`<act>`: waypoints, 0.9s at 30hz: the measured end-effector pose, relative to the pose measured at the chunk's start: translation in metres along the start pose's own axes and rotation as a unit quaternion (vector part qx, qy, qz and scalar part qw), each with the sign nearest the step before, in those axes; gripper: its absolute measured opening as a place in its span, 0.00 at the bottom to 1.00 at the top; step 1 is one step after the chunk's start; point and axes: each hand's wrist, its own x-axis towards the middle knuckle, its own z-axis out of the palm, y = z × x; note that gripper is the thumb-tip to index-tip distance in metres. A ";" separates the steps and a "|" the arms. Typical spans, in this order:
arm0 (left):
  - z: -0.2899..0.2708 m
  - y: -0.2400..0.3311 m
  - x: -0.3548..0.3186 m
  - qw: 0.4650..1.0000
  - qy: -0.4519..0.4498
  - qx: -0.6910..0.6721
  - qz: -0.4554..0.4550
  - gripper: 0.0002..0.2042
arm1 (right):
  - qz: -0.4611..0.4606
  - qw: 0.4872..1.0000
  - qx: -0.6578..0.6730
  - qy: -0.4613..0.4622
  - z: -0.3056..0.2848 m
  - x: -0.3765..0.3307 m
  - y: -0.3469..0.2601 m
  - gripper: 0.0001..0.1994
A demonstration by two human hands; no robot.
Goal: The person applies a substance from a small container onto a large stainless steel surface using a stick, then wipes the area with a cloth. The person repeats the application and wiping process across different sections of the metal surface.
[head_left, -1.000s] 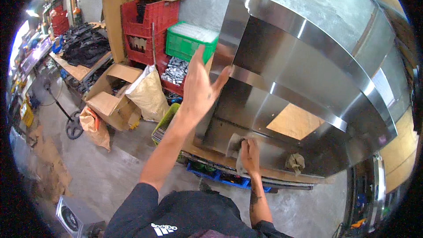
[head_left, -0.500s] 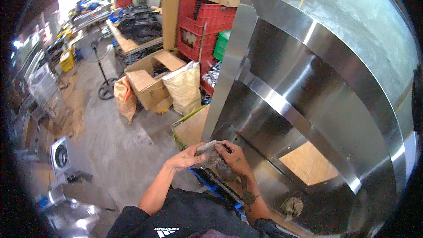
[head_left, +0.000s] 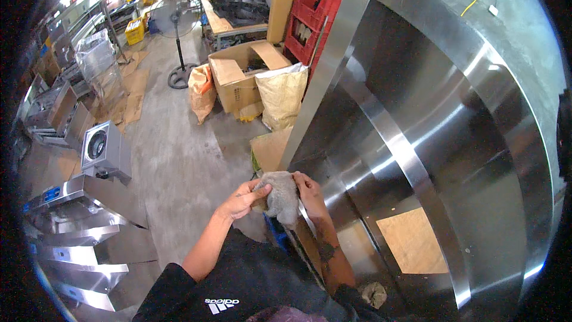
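A greyish, worn cloth rag is stretched between my two hands in front of my body. My left hand pinches its left edge, thumb on top. At the upper right corner, my right hand grips it with bent fingers. Part of the rag hangs down below the hands. Close by on the right stands a large shiny stainless steel panel with raised ribs and a folded rim. A square of plywood shows against its lower part.
A cardboard box, a pale sack and a smaller orange-tinted sack stand ahead. Red crates are stacked behind. To the left are a boxed fan unit and bent metal sheets. A crumpled cloth lies low right.
My view has turned, so the surroundings sit higher and further right. The rag, bunched before, is now spread wider between my hands, which remain gripping it.
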 end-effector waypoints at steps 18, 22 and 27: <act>-0.038 -0.201 0.107 0.921 0.332 0.182 0.093 0.14 | 0.005 0.880 -0.470 0.072 -0.068 -0.044 0.218 0.31; -0.042 -0.200 0.137 0.884 0.354 0.254 0.169 0.13 | -0.014 0.844 -0.533 0.056 -0.062 -0.055 0.229 0.32; -0.068 -0.230 0.182 0.838 0.357 0.346 0.224 0.13 | -0.012 0.746 -0.664 -0.050 -0.072 -0.060 0.224 0.33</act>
